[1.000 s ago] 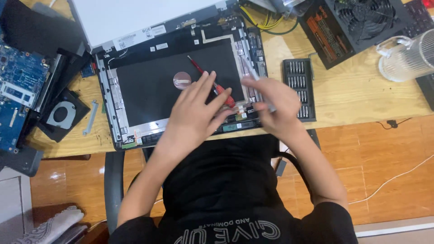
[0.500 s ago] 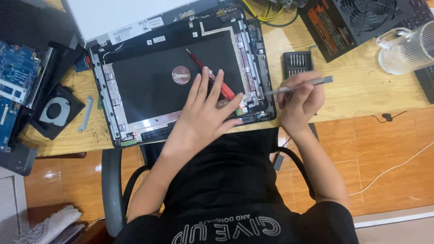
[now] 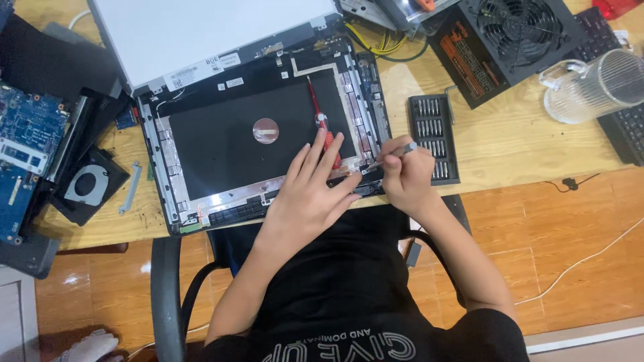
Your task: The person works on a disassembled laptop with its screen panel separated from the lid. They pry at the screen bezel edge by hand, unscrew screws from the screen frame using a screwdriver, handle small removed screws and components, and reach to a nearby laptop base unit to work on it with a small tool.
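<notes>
An opened laptop lid shell [image 3: 221,144], black inside with a silver frame, lies on the wooden desk. My left hand [image 3: 310,194] rests flat on its lower right part, fingers spread, partly over a red-handled screwdriver [image 3: 318,117] lying on the shell. My right hand [image 3: 406,177] grips a slim silver screwdriver [image 3: 390,155], its tip down at the shell's lower right corner near the hinge. A round silver disc [image 3: 265,131] sits in the middle of the black panel.
A white display panel [image 3: 208,33] lies behind the shell. A black bit-set tray [image 3: 434,137] sits right of it, then a power supply [image 3: 503,43] and clear jug [image 3: 594,87]. At left are a cooling fan [image 3: 87,184] and blue circuit boards [image 3: 23,154].
My right hand brought the silver screwdriver from out by the bit tray back down to the shell's lower right corner. My left hand stayed flat on the shell.
</notes>
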